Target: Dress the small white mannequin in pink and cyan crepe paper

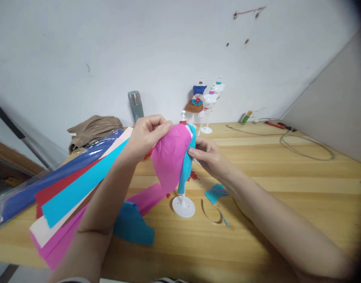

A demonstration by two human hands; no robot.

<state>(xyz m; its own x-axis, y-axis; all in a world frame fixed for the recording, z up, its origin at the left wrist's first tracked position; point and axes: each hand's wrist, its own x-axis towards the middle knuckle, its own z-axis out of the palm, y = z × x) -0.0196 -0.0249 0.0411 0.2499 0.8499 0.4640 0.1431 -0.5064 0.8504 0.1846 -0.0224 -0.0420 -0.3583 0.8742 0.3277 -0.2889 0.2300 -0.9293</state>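
A small white mannequin on a round base point(183, 206) stands upright on the table in front of me. Pink crepe paper point(172, 157) covers its front, and a narrow blue piece point(185, 169) hangs along its right side. My left hand point(149, 135) pinches the upper left edge of the pink paper between thumb and fingers. On the other side, my right hand point(208, 155) grips the blue piece against the mannequin, its thumb in front and its other fingers partly hidden behind.
Coloured paper strips point(86, 179) lie at the left, with a blue scrap point(135, 224) near my left forearm. Small cut pieces point(216, 193) lie right of the base. Behind stand a grey flask point(136, 106) and several mannequins point(210, 100); a cable point(304, 147) lies at right.
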